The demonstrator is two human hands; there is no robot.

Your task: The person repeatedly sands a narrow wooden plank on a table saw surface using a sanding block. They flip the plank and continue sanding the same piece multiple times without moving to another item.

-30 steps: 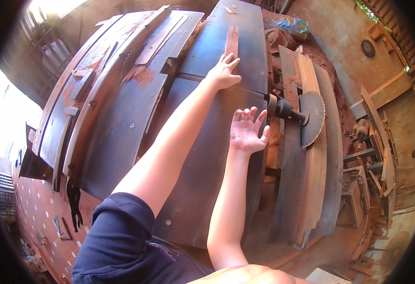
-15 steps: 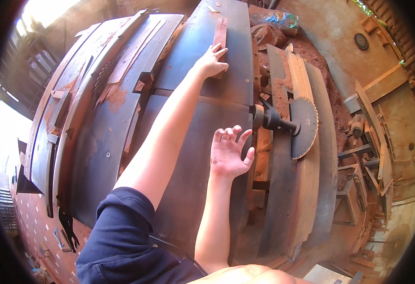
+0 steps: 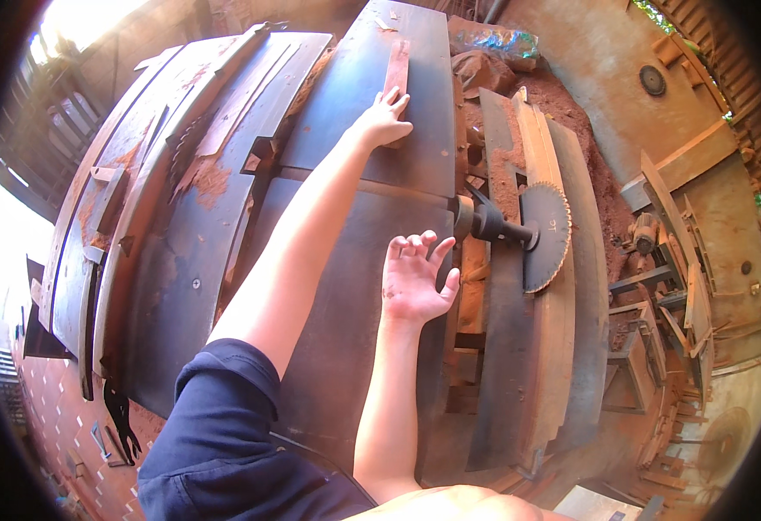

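Observation:
Stretched far forward, my left hand (image 3: 384, 122) lies over the near part of a reddish wooden strip (image 3: 398, 65), its fingers and thumb closed about it. The strip lies lengthwise on the far section of a dark flat metal machine table (image 3: 345, 260). Part of it is hidden under the hand. Nothing is in my right hand (image 3: 417, 280), which is raised above the near table section, palm showing and fingers loosely curled apart. To its right, a round toothed saw blade (image 3: 546, 236) stands on a dark shaft (image 3: 502, 227) beside the table.
Wooden beams (image 3: 547, 347) run beneath and beside the blade. On the left is another metal table (image 3: 185, 252) with sawdust and thin boards. Beyond the right side lie a sawdust heap (image 3: 571, 130), a glossy plastic bag (image 3: 495, 40) and scrap wood (image 3: 693, 295). Pliers-like tools (image 3: 107, 443) lie on the tiled floor.
The whole view has shifted slightly, so the blade and table sit a little further left. Both hands keep nearly the same poses, and the wooden strip shows no clear movement along the table.

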